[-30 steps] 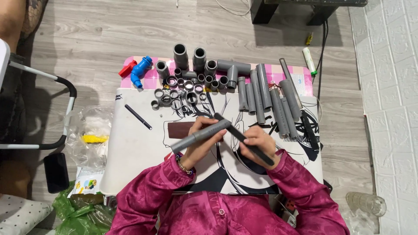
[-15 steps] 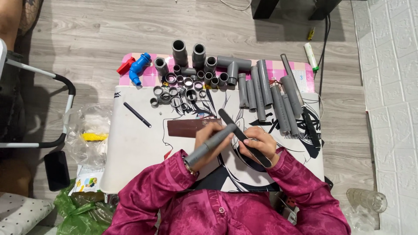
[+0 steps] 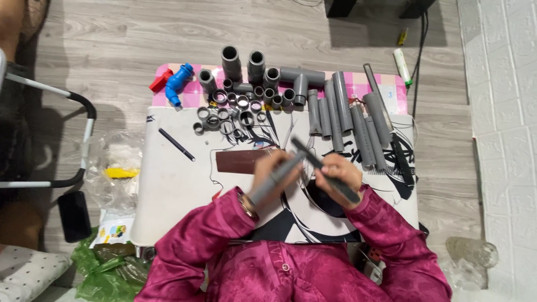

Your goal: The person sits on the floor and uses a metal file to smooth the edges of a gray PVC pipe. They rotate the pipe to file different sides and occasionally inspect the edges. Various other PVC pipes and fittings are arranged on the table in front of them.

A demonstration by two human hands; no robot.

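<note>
head view: left hand (image 3: pixel 278 168) closed around a grey pipe (image 3: pixel 274 179); right hand (image 3: pixel 335 174) wrapped around a dark file (image 3: pixel 324 169), its tip crossing the pipe's upper end. both over the white mat (image 3: pixel 173 190), near the brown strip (image 3: pixel 240 162). looks like filing the pipe end; next stroke needs a steady grip. pipe's long axis runs lower-left to upper-right, worked end pointing away from the body.

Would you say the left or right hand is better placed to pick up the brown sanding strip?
Left, probably: the left hand lies right beside the strip, while the right hand sits farther off. Both hold things.
</note>
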